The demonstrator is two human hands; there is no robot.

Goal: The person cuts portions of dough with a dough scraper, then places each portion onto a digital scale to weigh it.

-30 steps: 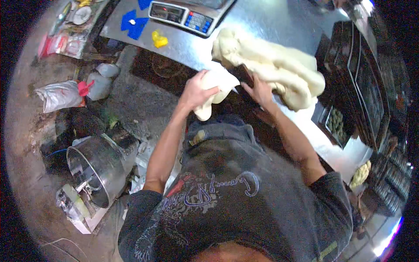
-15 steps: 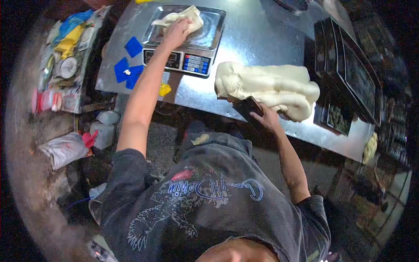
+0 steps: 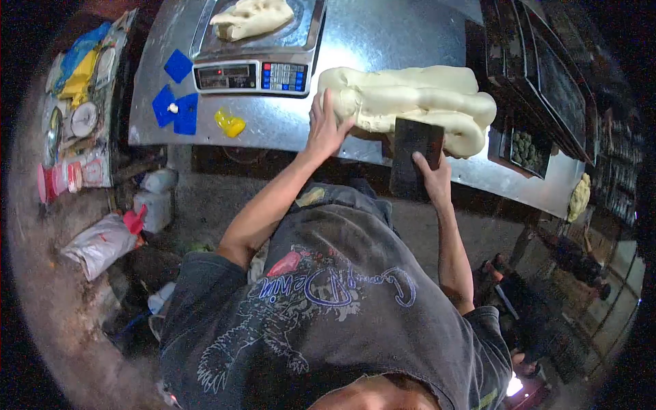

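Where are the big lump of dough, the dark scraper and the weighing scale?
big lump of dough (image 3: 410, 102): head view, on the middle of its top surface.
dark scraper (image 3: 417, 145): head view, on the middle of its flat blade.
weighing scale (image 3: 249, 75): head view, on its front display panel.

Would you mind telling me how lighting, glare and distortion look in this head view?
Head view: strong fisheye bending, black vignette at the corners; glare on the steel table; floor at left dim and smeared; dough mass, left hand and right hand gripping the scraper fairly sharp.
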